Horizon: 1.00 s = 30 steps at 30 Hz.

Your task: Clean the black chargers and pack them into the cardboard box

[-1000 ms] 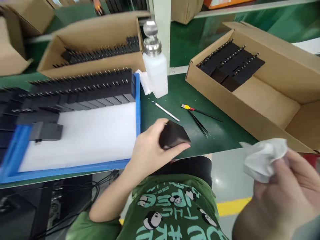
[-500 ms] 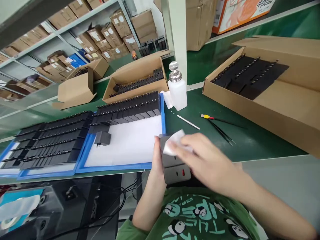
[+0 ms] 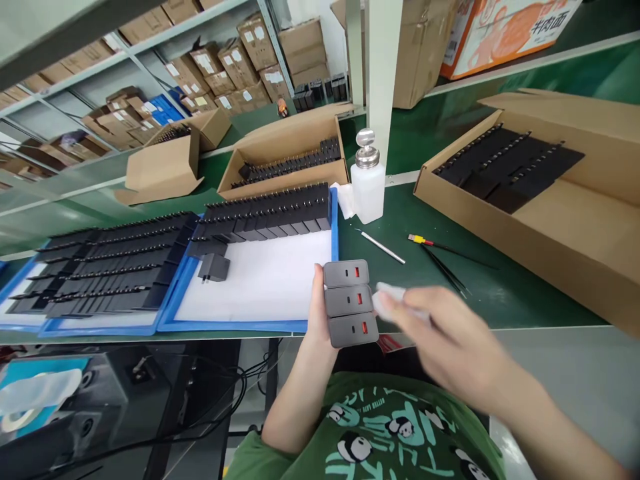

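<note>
Head view, left hand [image 3: 320,313]: grasping three chargers [image 3: 349,301] in a row, ports facing the camera.
Right hand [image 3: 447,333]: pinching a white cloth [image 3: 400,298], blurred, just beside the chargers.
Left of the hands: blue-rimmed tray [image 3: 225,326] with black blocks [image 3: 270,217].
Beyond the hands, on the counter [image 3: 520,303]: bottle [image 3: 368,192], white pen-like tool [image 3: 383,247], cable [image 3: 460,252], tweezers [image 3: 444,269].
Right of the hands: open carton [image 3: 500,232] holding more blocks.

Green bench [image 3: 490,307], blue-rimmed trays [image 3: 235,326] in a row along its left, open cartons [image 3: 285,187] behind them, a white bottle [image 3: 369,193] beside a crumpled cloth [image 3: 345,200], a thin white tool [image 3: 383,247], a yellow-tipped cable [image 3: 450,249] near black tweezers [image 3: 445,271], a larger open box [image 3: 525,247] at right
</note>
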### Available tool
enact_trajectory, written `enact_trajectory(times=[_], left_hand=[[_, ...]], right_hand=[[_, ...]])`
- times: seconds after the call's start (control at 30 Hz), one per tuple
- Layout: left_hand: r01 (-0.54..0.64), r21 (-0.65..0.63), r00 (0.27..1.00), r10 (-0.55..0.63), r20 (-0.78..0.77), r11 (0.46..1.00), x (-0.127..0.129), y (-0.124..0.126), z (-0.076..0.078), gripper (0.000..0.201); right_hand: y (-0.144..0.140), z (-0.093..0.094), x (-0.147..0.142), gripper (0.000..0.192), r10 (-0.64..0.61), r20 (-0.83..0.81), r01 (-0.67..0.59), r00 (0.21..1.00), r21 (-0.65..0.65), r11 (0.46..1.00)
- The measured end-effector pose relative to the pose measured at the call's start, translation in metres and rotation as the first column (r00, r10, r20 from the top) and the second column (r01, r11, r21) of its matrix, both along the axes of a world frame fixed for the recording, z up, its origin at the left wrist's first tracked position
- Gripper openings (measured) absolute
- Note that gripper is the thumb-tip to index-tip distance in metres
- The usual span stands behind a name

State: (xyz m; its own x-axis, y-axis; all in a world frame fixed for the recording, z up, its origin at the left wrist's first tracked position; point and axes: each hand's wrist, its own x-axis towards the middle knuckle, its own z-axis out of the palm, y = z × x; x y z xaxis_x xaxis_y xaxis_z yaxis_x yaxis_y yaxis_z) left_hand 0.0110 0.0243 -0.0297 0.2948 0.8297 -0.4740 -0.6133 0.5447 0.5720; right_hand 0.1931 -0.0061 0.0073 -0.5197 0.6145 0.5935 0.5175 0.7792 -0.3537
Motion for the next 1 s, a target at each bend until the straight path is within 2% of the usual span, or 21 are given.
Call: enact_trajectory(times=[0.07,0.13,0.23,0.33,0.43,0.47,0.53,0.6,0.63,0.73,0.83,0.93,1.0], left_hand=[[0.005,0.015,1.000,-0.005,-0.025,1.000,0.002,0.003,0.007,0.069],[0.006,0.035,0.998,-0.004,-0.055,0.999,0.002,0.007,0.015,0.070],[-0.005,0.060,0.993,0.012,-0.116,0.998,-0.002,0.015,0.027,0.078],[-0.043,0.081,0.977,0.059,-0.205,0.996,-0.010,0.022,0.037,0.079],[-0.116,0.145,0.938,0.156,-0.308,0.983,-0.010,0.030,0.042,0.075],[-0.140,0.183,0.920,0.196,-0.340,0.973,-0.007,0.033,0.042,0.073],[-0.177,0.274,0.874,0.279,-0.397,0.945,0.000,0.038,0.040,0.064],[-0.183,0.365,0.827,0.343,-0.444,0.913,0.009,0.041,0.035,0.054],[-0.174,0.402,0.808,0.364,-0.464,0.899,0.013,0.042,0.031,0.050],[-0.123,0.479,0.765,0.391,-0.513,0.869,0.025,0.044,0.021,0.039],[-0.058,0.533,0.740,0.395,-0.544,0.844,0.035,0.044,0.018,0.034],[0.052,0.599,0.752,0.363,-0.550,0.799,0.041,0.041,0.024,0.034],[0.162,0.642,0.783,0.298,-0.545,0.749,0.043,0.037,0.030,0.040]], right_hand=[[-0.001,0.002,-0.005,0.040,0.140,-0.031,-0.140,0.990,-0.001,0.990],[0.002,-0.002,-0.007,0.041,0.197,-0.043,-0.195,0.980,0.039,0.980],[0.018,-0.021,0.005,0.044,0.051,-0.017,-0.049,0.999,0.071,0.996],[0.039,-0.035,0.029,0.047,-0.062,0.062,0.061,0.996,0.027,0.998],[0.049,-0.024,0.038,0.051,-0.147,0.141,0.153,0.979,-0.033,0.988],[0.049,-0.015,0.036,0.060,-0.174,0.159,0.185,0.972,-0.059,0.981],[0.045,0.005,0.021,0.096,-0.191,0.183,0.212,0.964,-0.105,0.972],[0.040,0.020,-0.001,0.131,-0.165,0.217,0.190,0.962,-0.097,0.977],[0.039,0.023,-0.012,0.134,-0.168,0.248,0.190,0.954,-0.066,0.980],[0.043,0.019,-0.033,0.109,-0.239,0.359,0.270,0.902,-0.038,0.962],[0.044,0.015,-0.025,0.095,-0.289,0.379,0.333,0.879,-0.054,0.941],[0.035,0.028,0.006,0.102,-0.169,0.243,0.225,0.955,-0.225,0.948],[0.030,0.039,0.027,0.103,-0.133,0.052,0.143,0.990,-0.398,0.906]])
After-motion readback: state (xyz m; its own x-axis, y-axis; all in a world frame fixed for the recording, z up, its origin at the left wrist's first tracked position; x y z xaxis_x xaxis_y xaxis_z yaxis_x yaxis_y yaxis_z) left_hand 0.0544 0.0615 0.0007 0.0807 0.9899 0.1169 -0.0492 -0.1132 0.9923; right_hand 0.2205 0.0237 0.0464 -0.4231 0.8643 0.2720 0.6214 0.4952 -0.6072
